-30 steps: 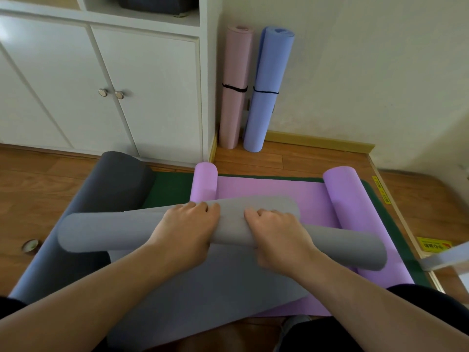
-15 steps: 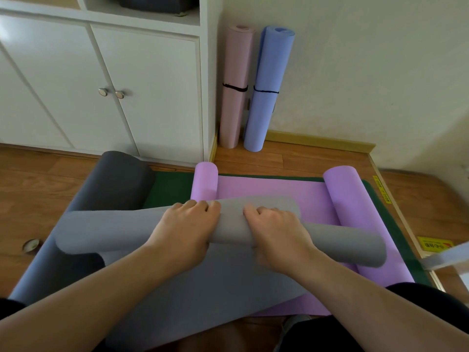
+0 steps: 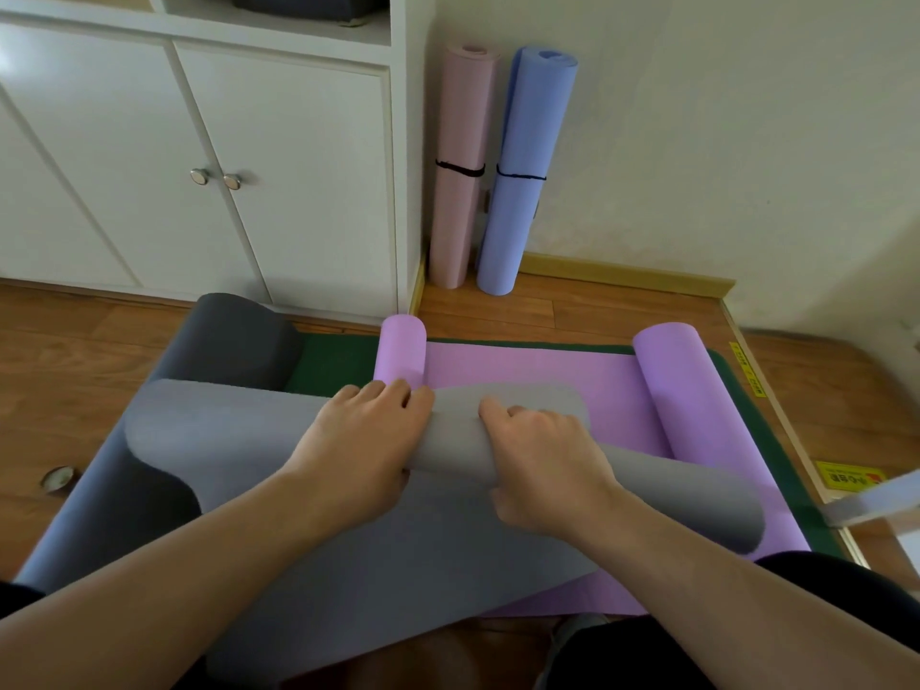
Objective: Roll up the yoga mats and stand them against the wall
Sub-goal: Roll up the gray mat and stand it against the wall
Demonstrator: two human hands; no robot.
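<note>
The grey mat (image 3: 448, 440) lies across the middle of the frame, part rolled into a long tube, its flat sheet spreading toward the lower edge, where it is cut off behind the forearms. Its left end covers part of the dark grey mat (image 3: 234, 341); its right end lies over the purple mat (image 3: 537, 376). The purple mat is curled at both ends, and much of its flat middle is hidden under the grey roll. Beneath it a dark green mat (image 3: 328, 361) shows only as a strip along the far and right edges.

The left hand (image 3: 358, 450) grips the roll at centre, fingers curled over the top, thumb tucked out of sight below. The right hand (image 3: 542, 455) grips it just beside, knuckles up, fingers wrapped over the far side and their tips hidden. Both forearms reach in from the bottom corners.

At upper centre a pink mat (image 3: 460, 166) and a blue mat (image 3: 527, 166), each rolled and bound with a black band, stand upright against the wall (image 3: 722, 141) beside the white cabinet (image 3: 249, 166). A small round object (image 3: 58, 478) at left on the wooden floor (image 3: 64, 351) is too small to identify.
</note>
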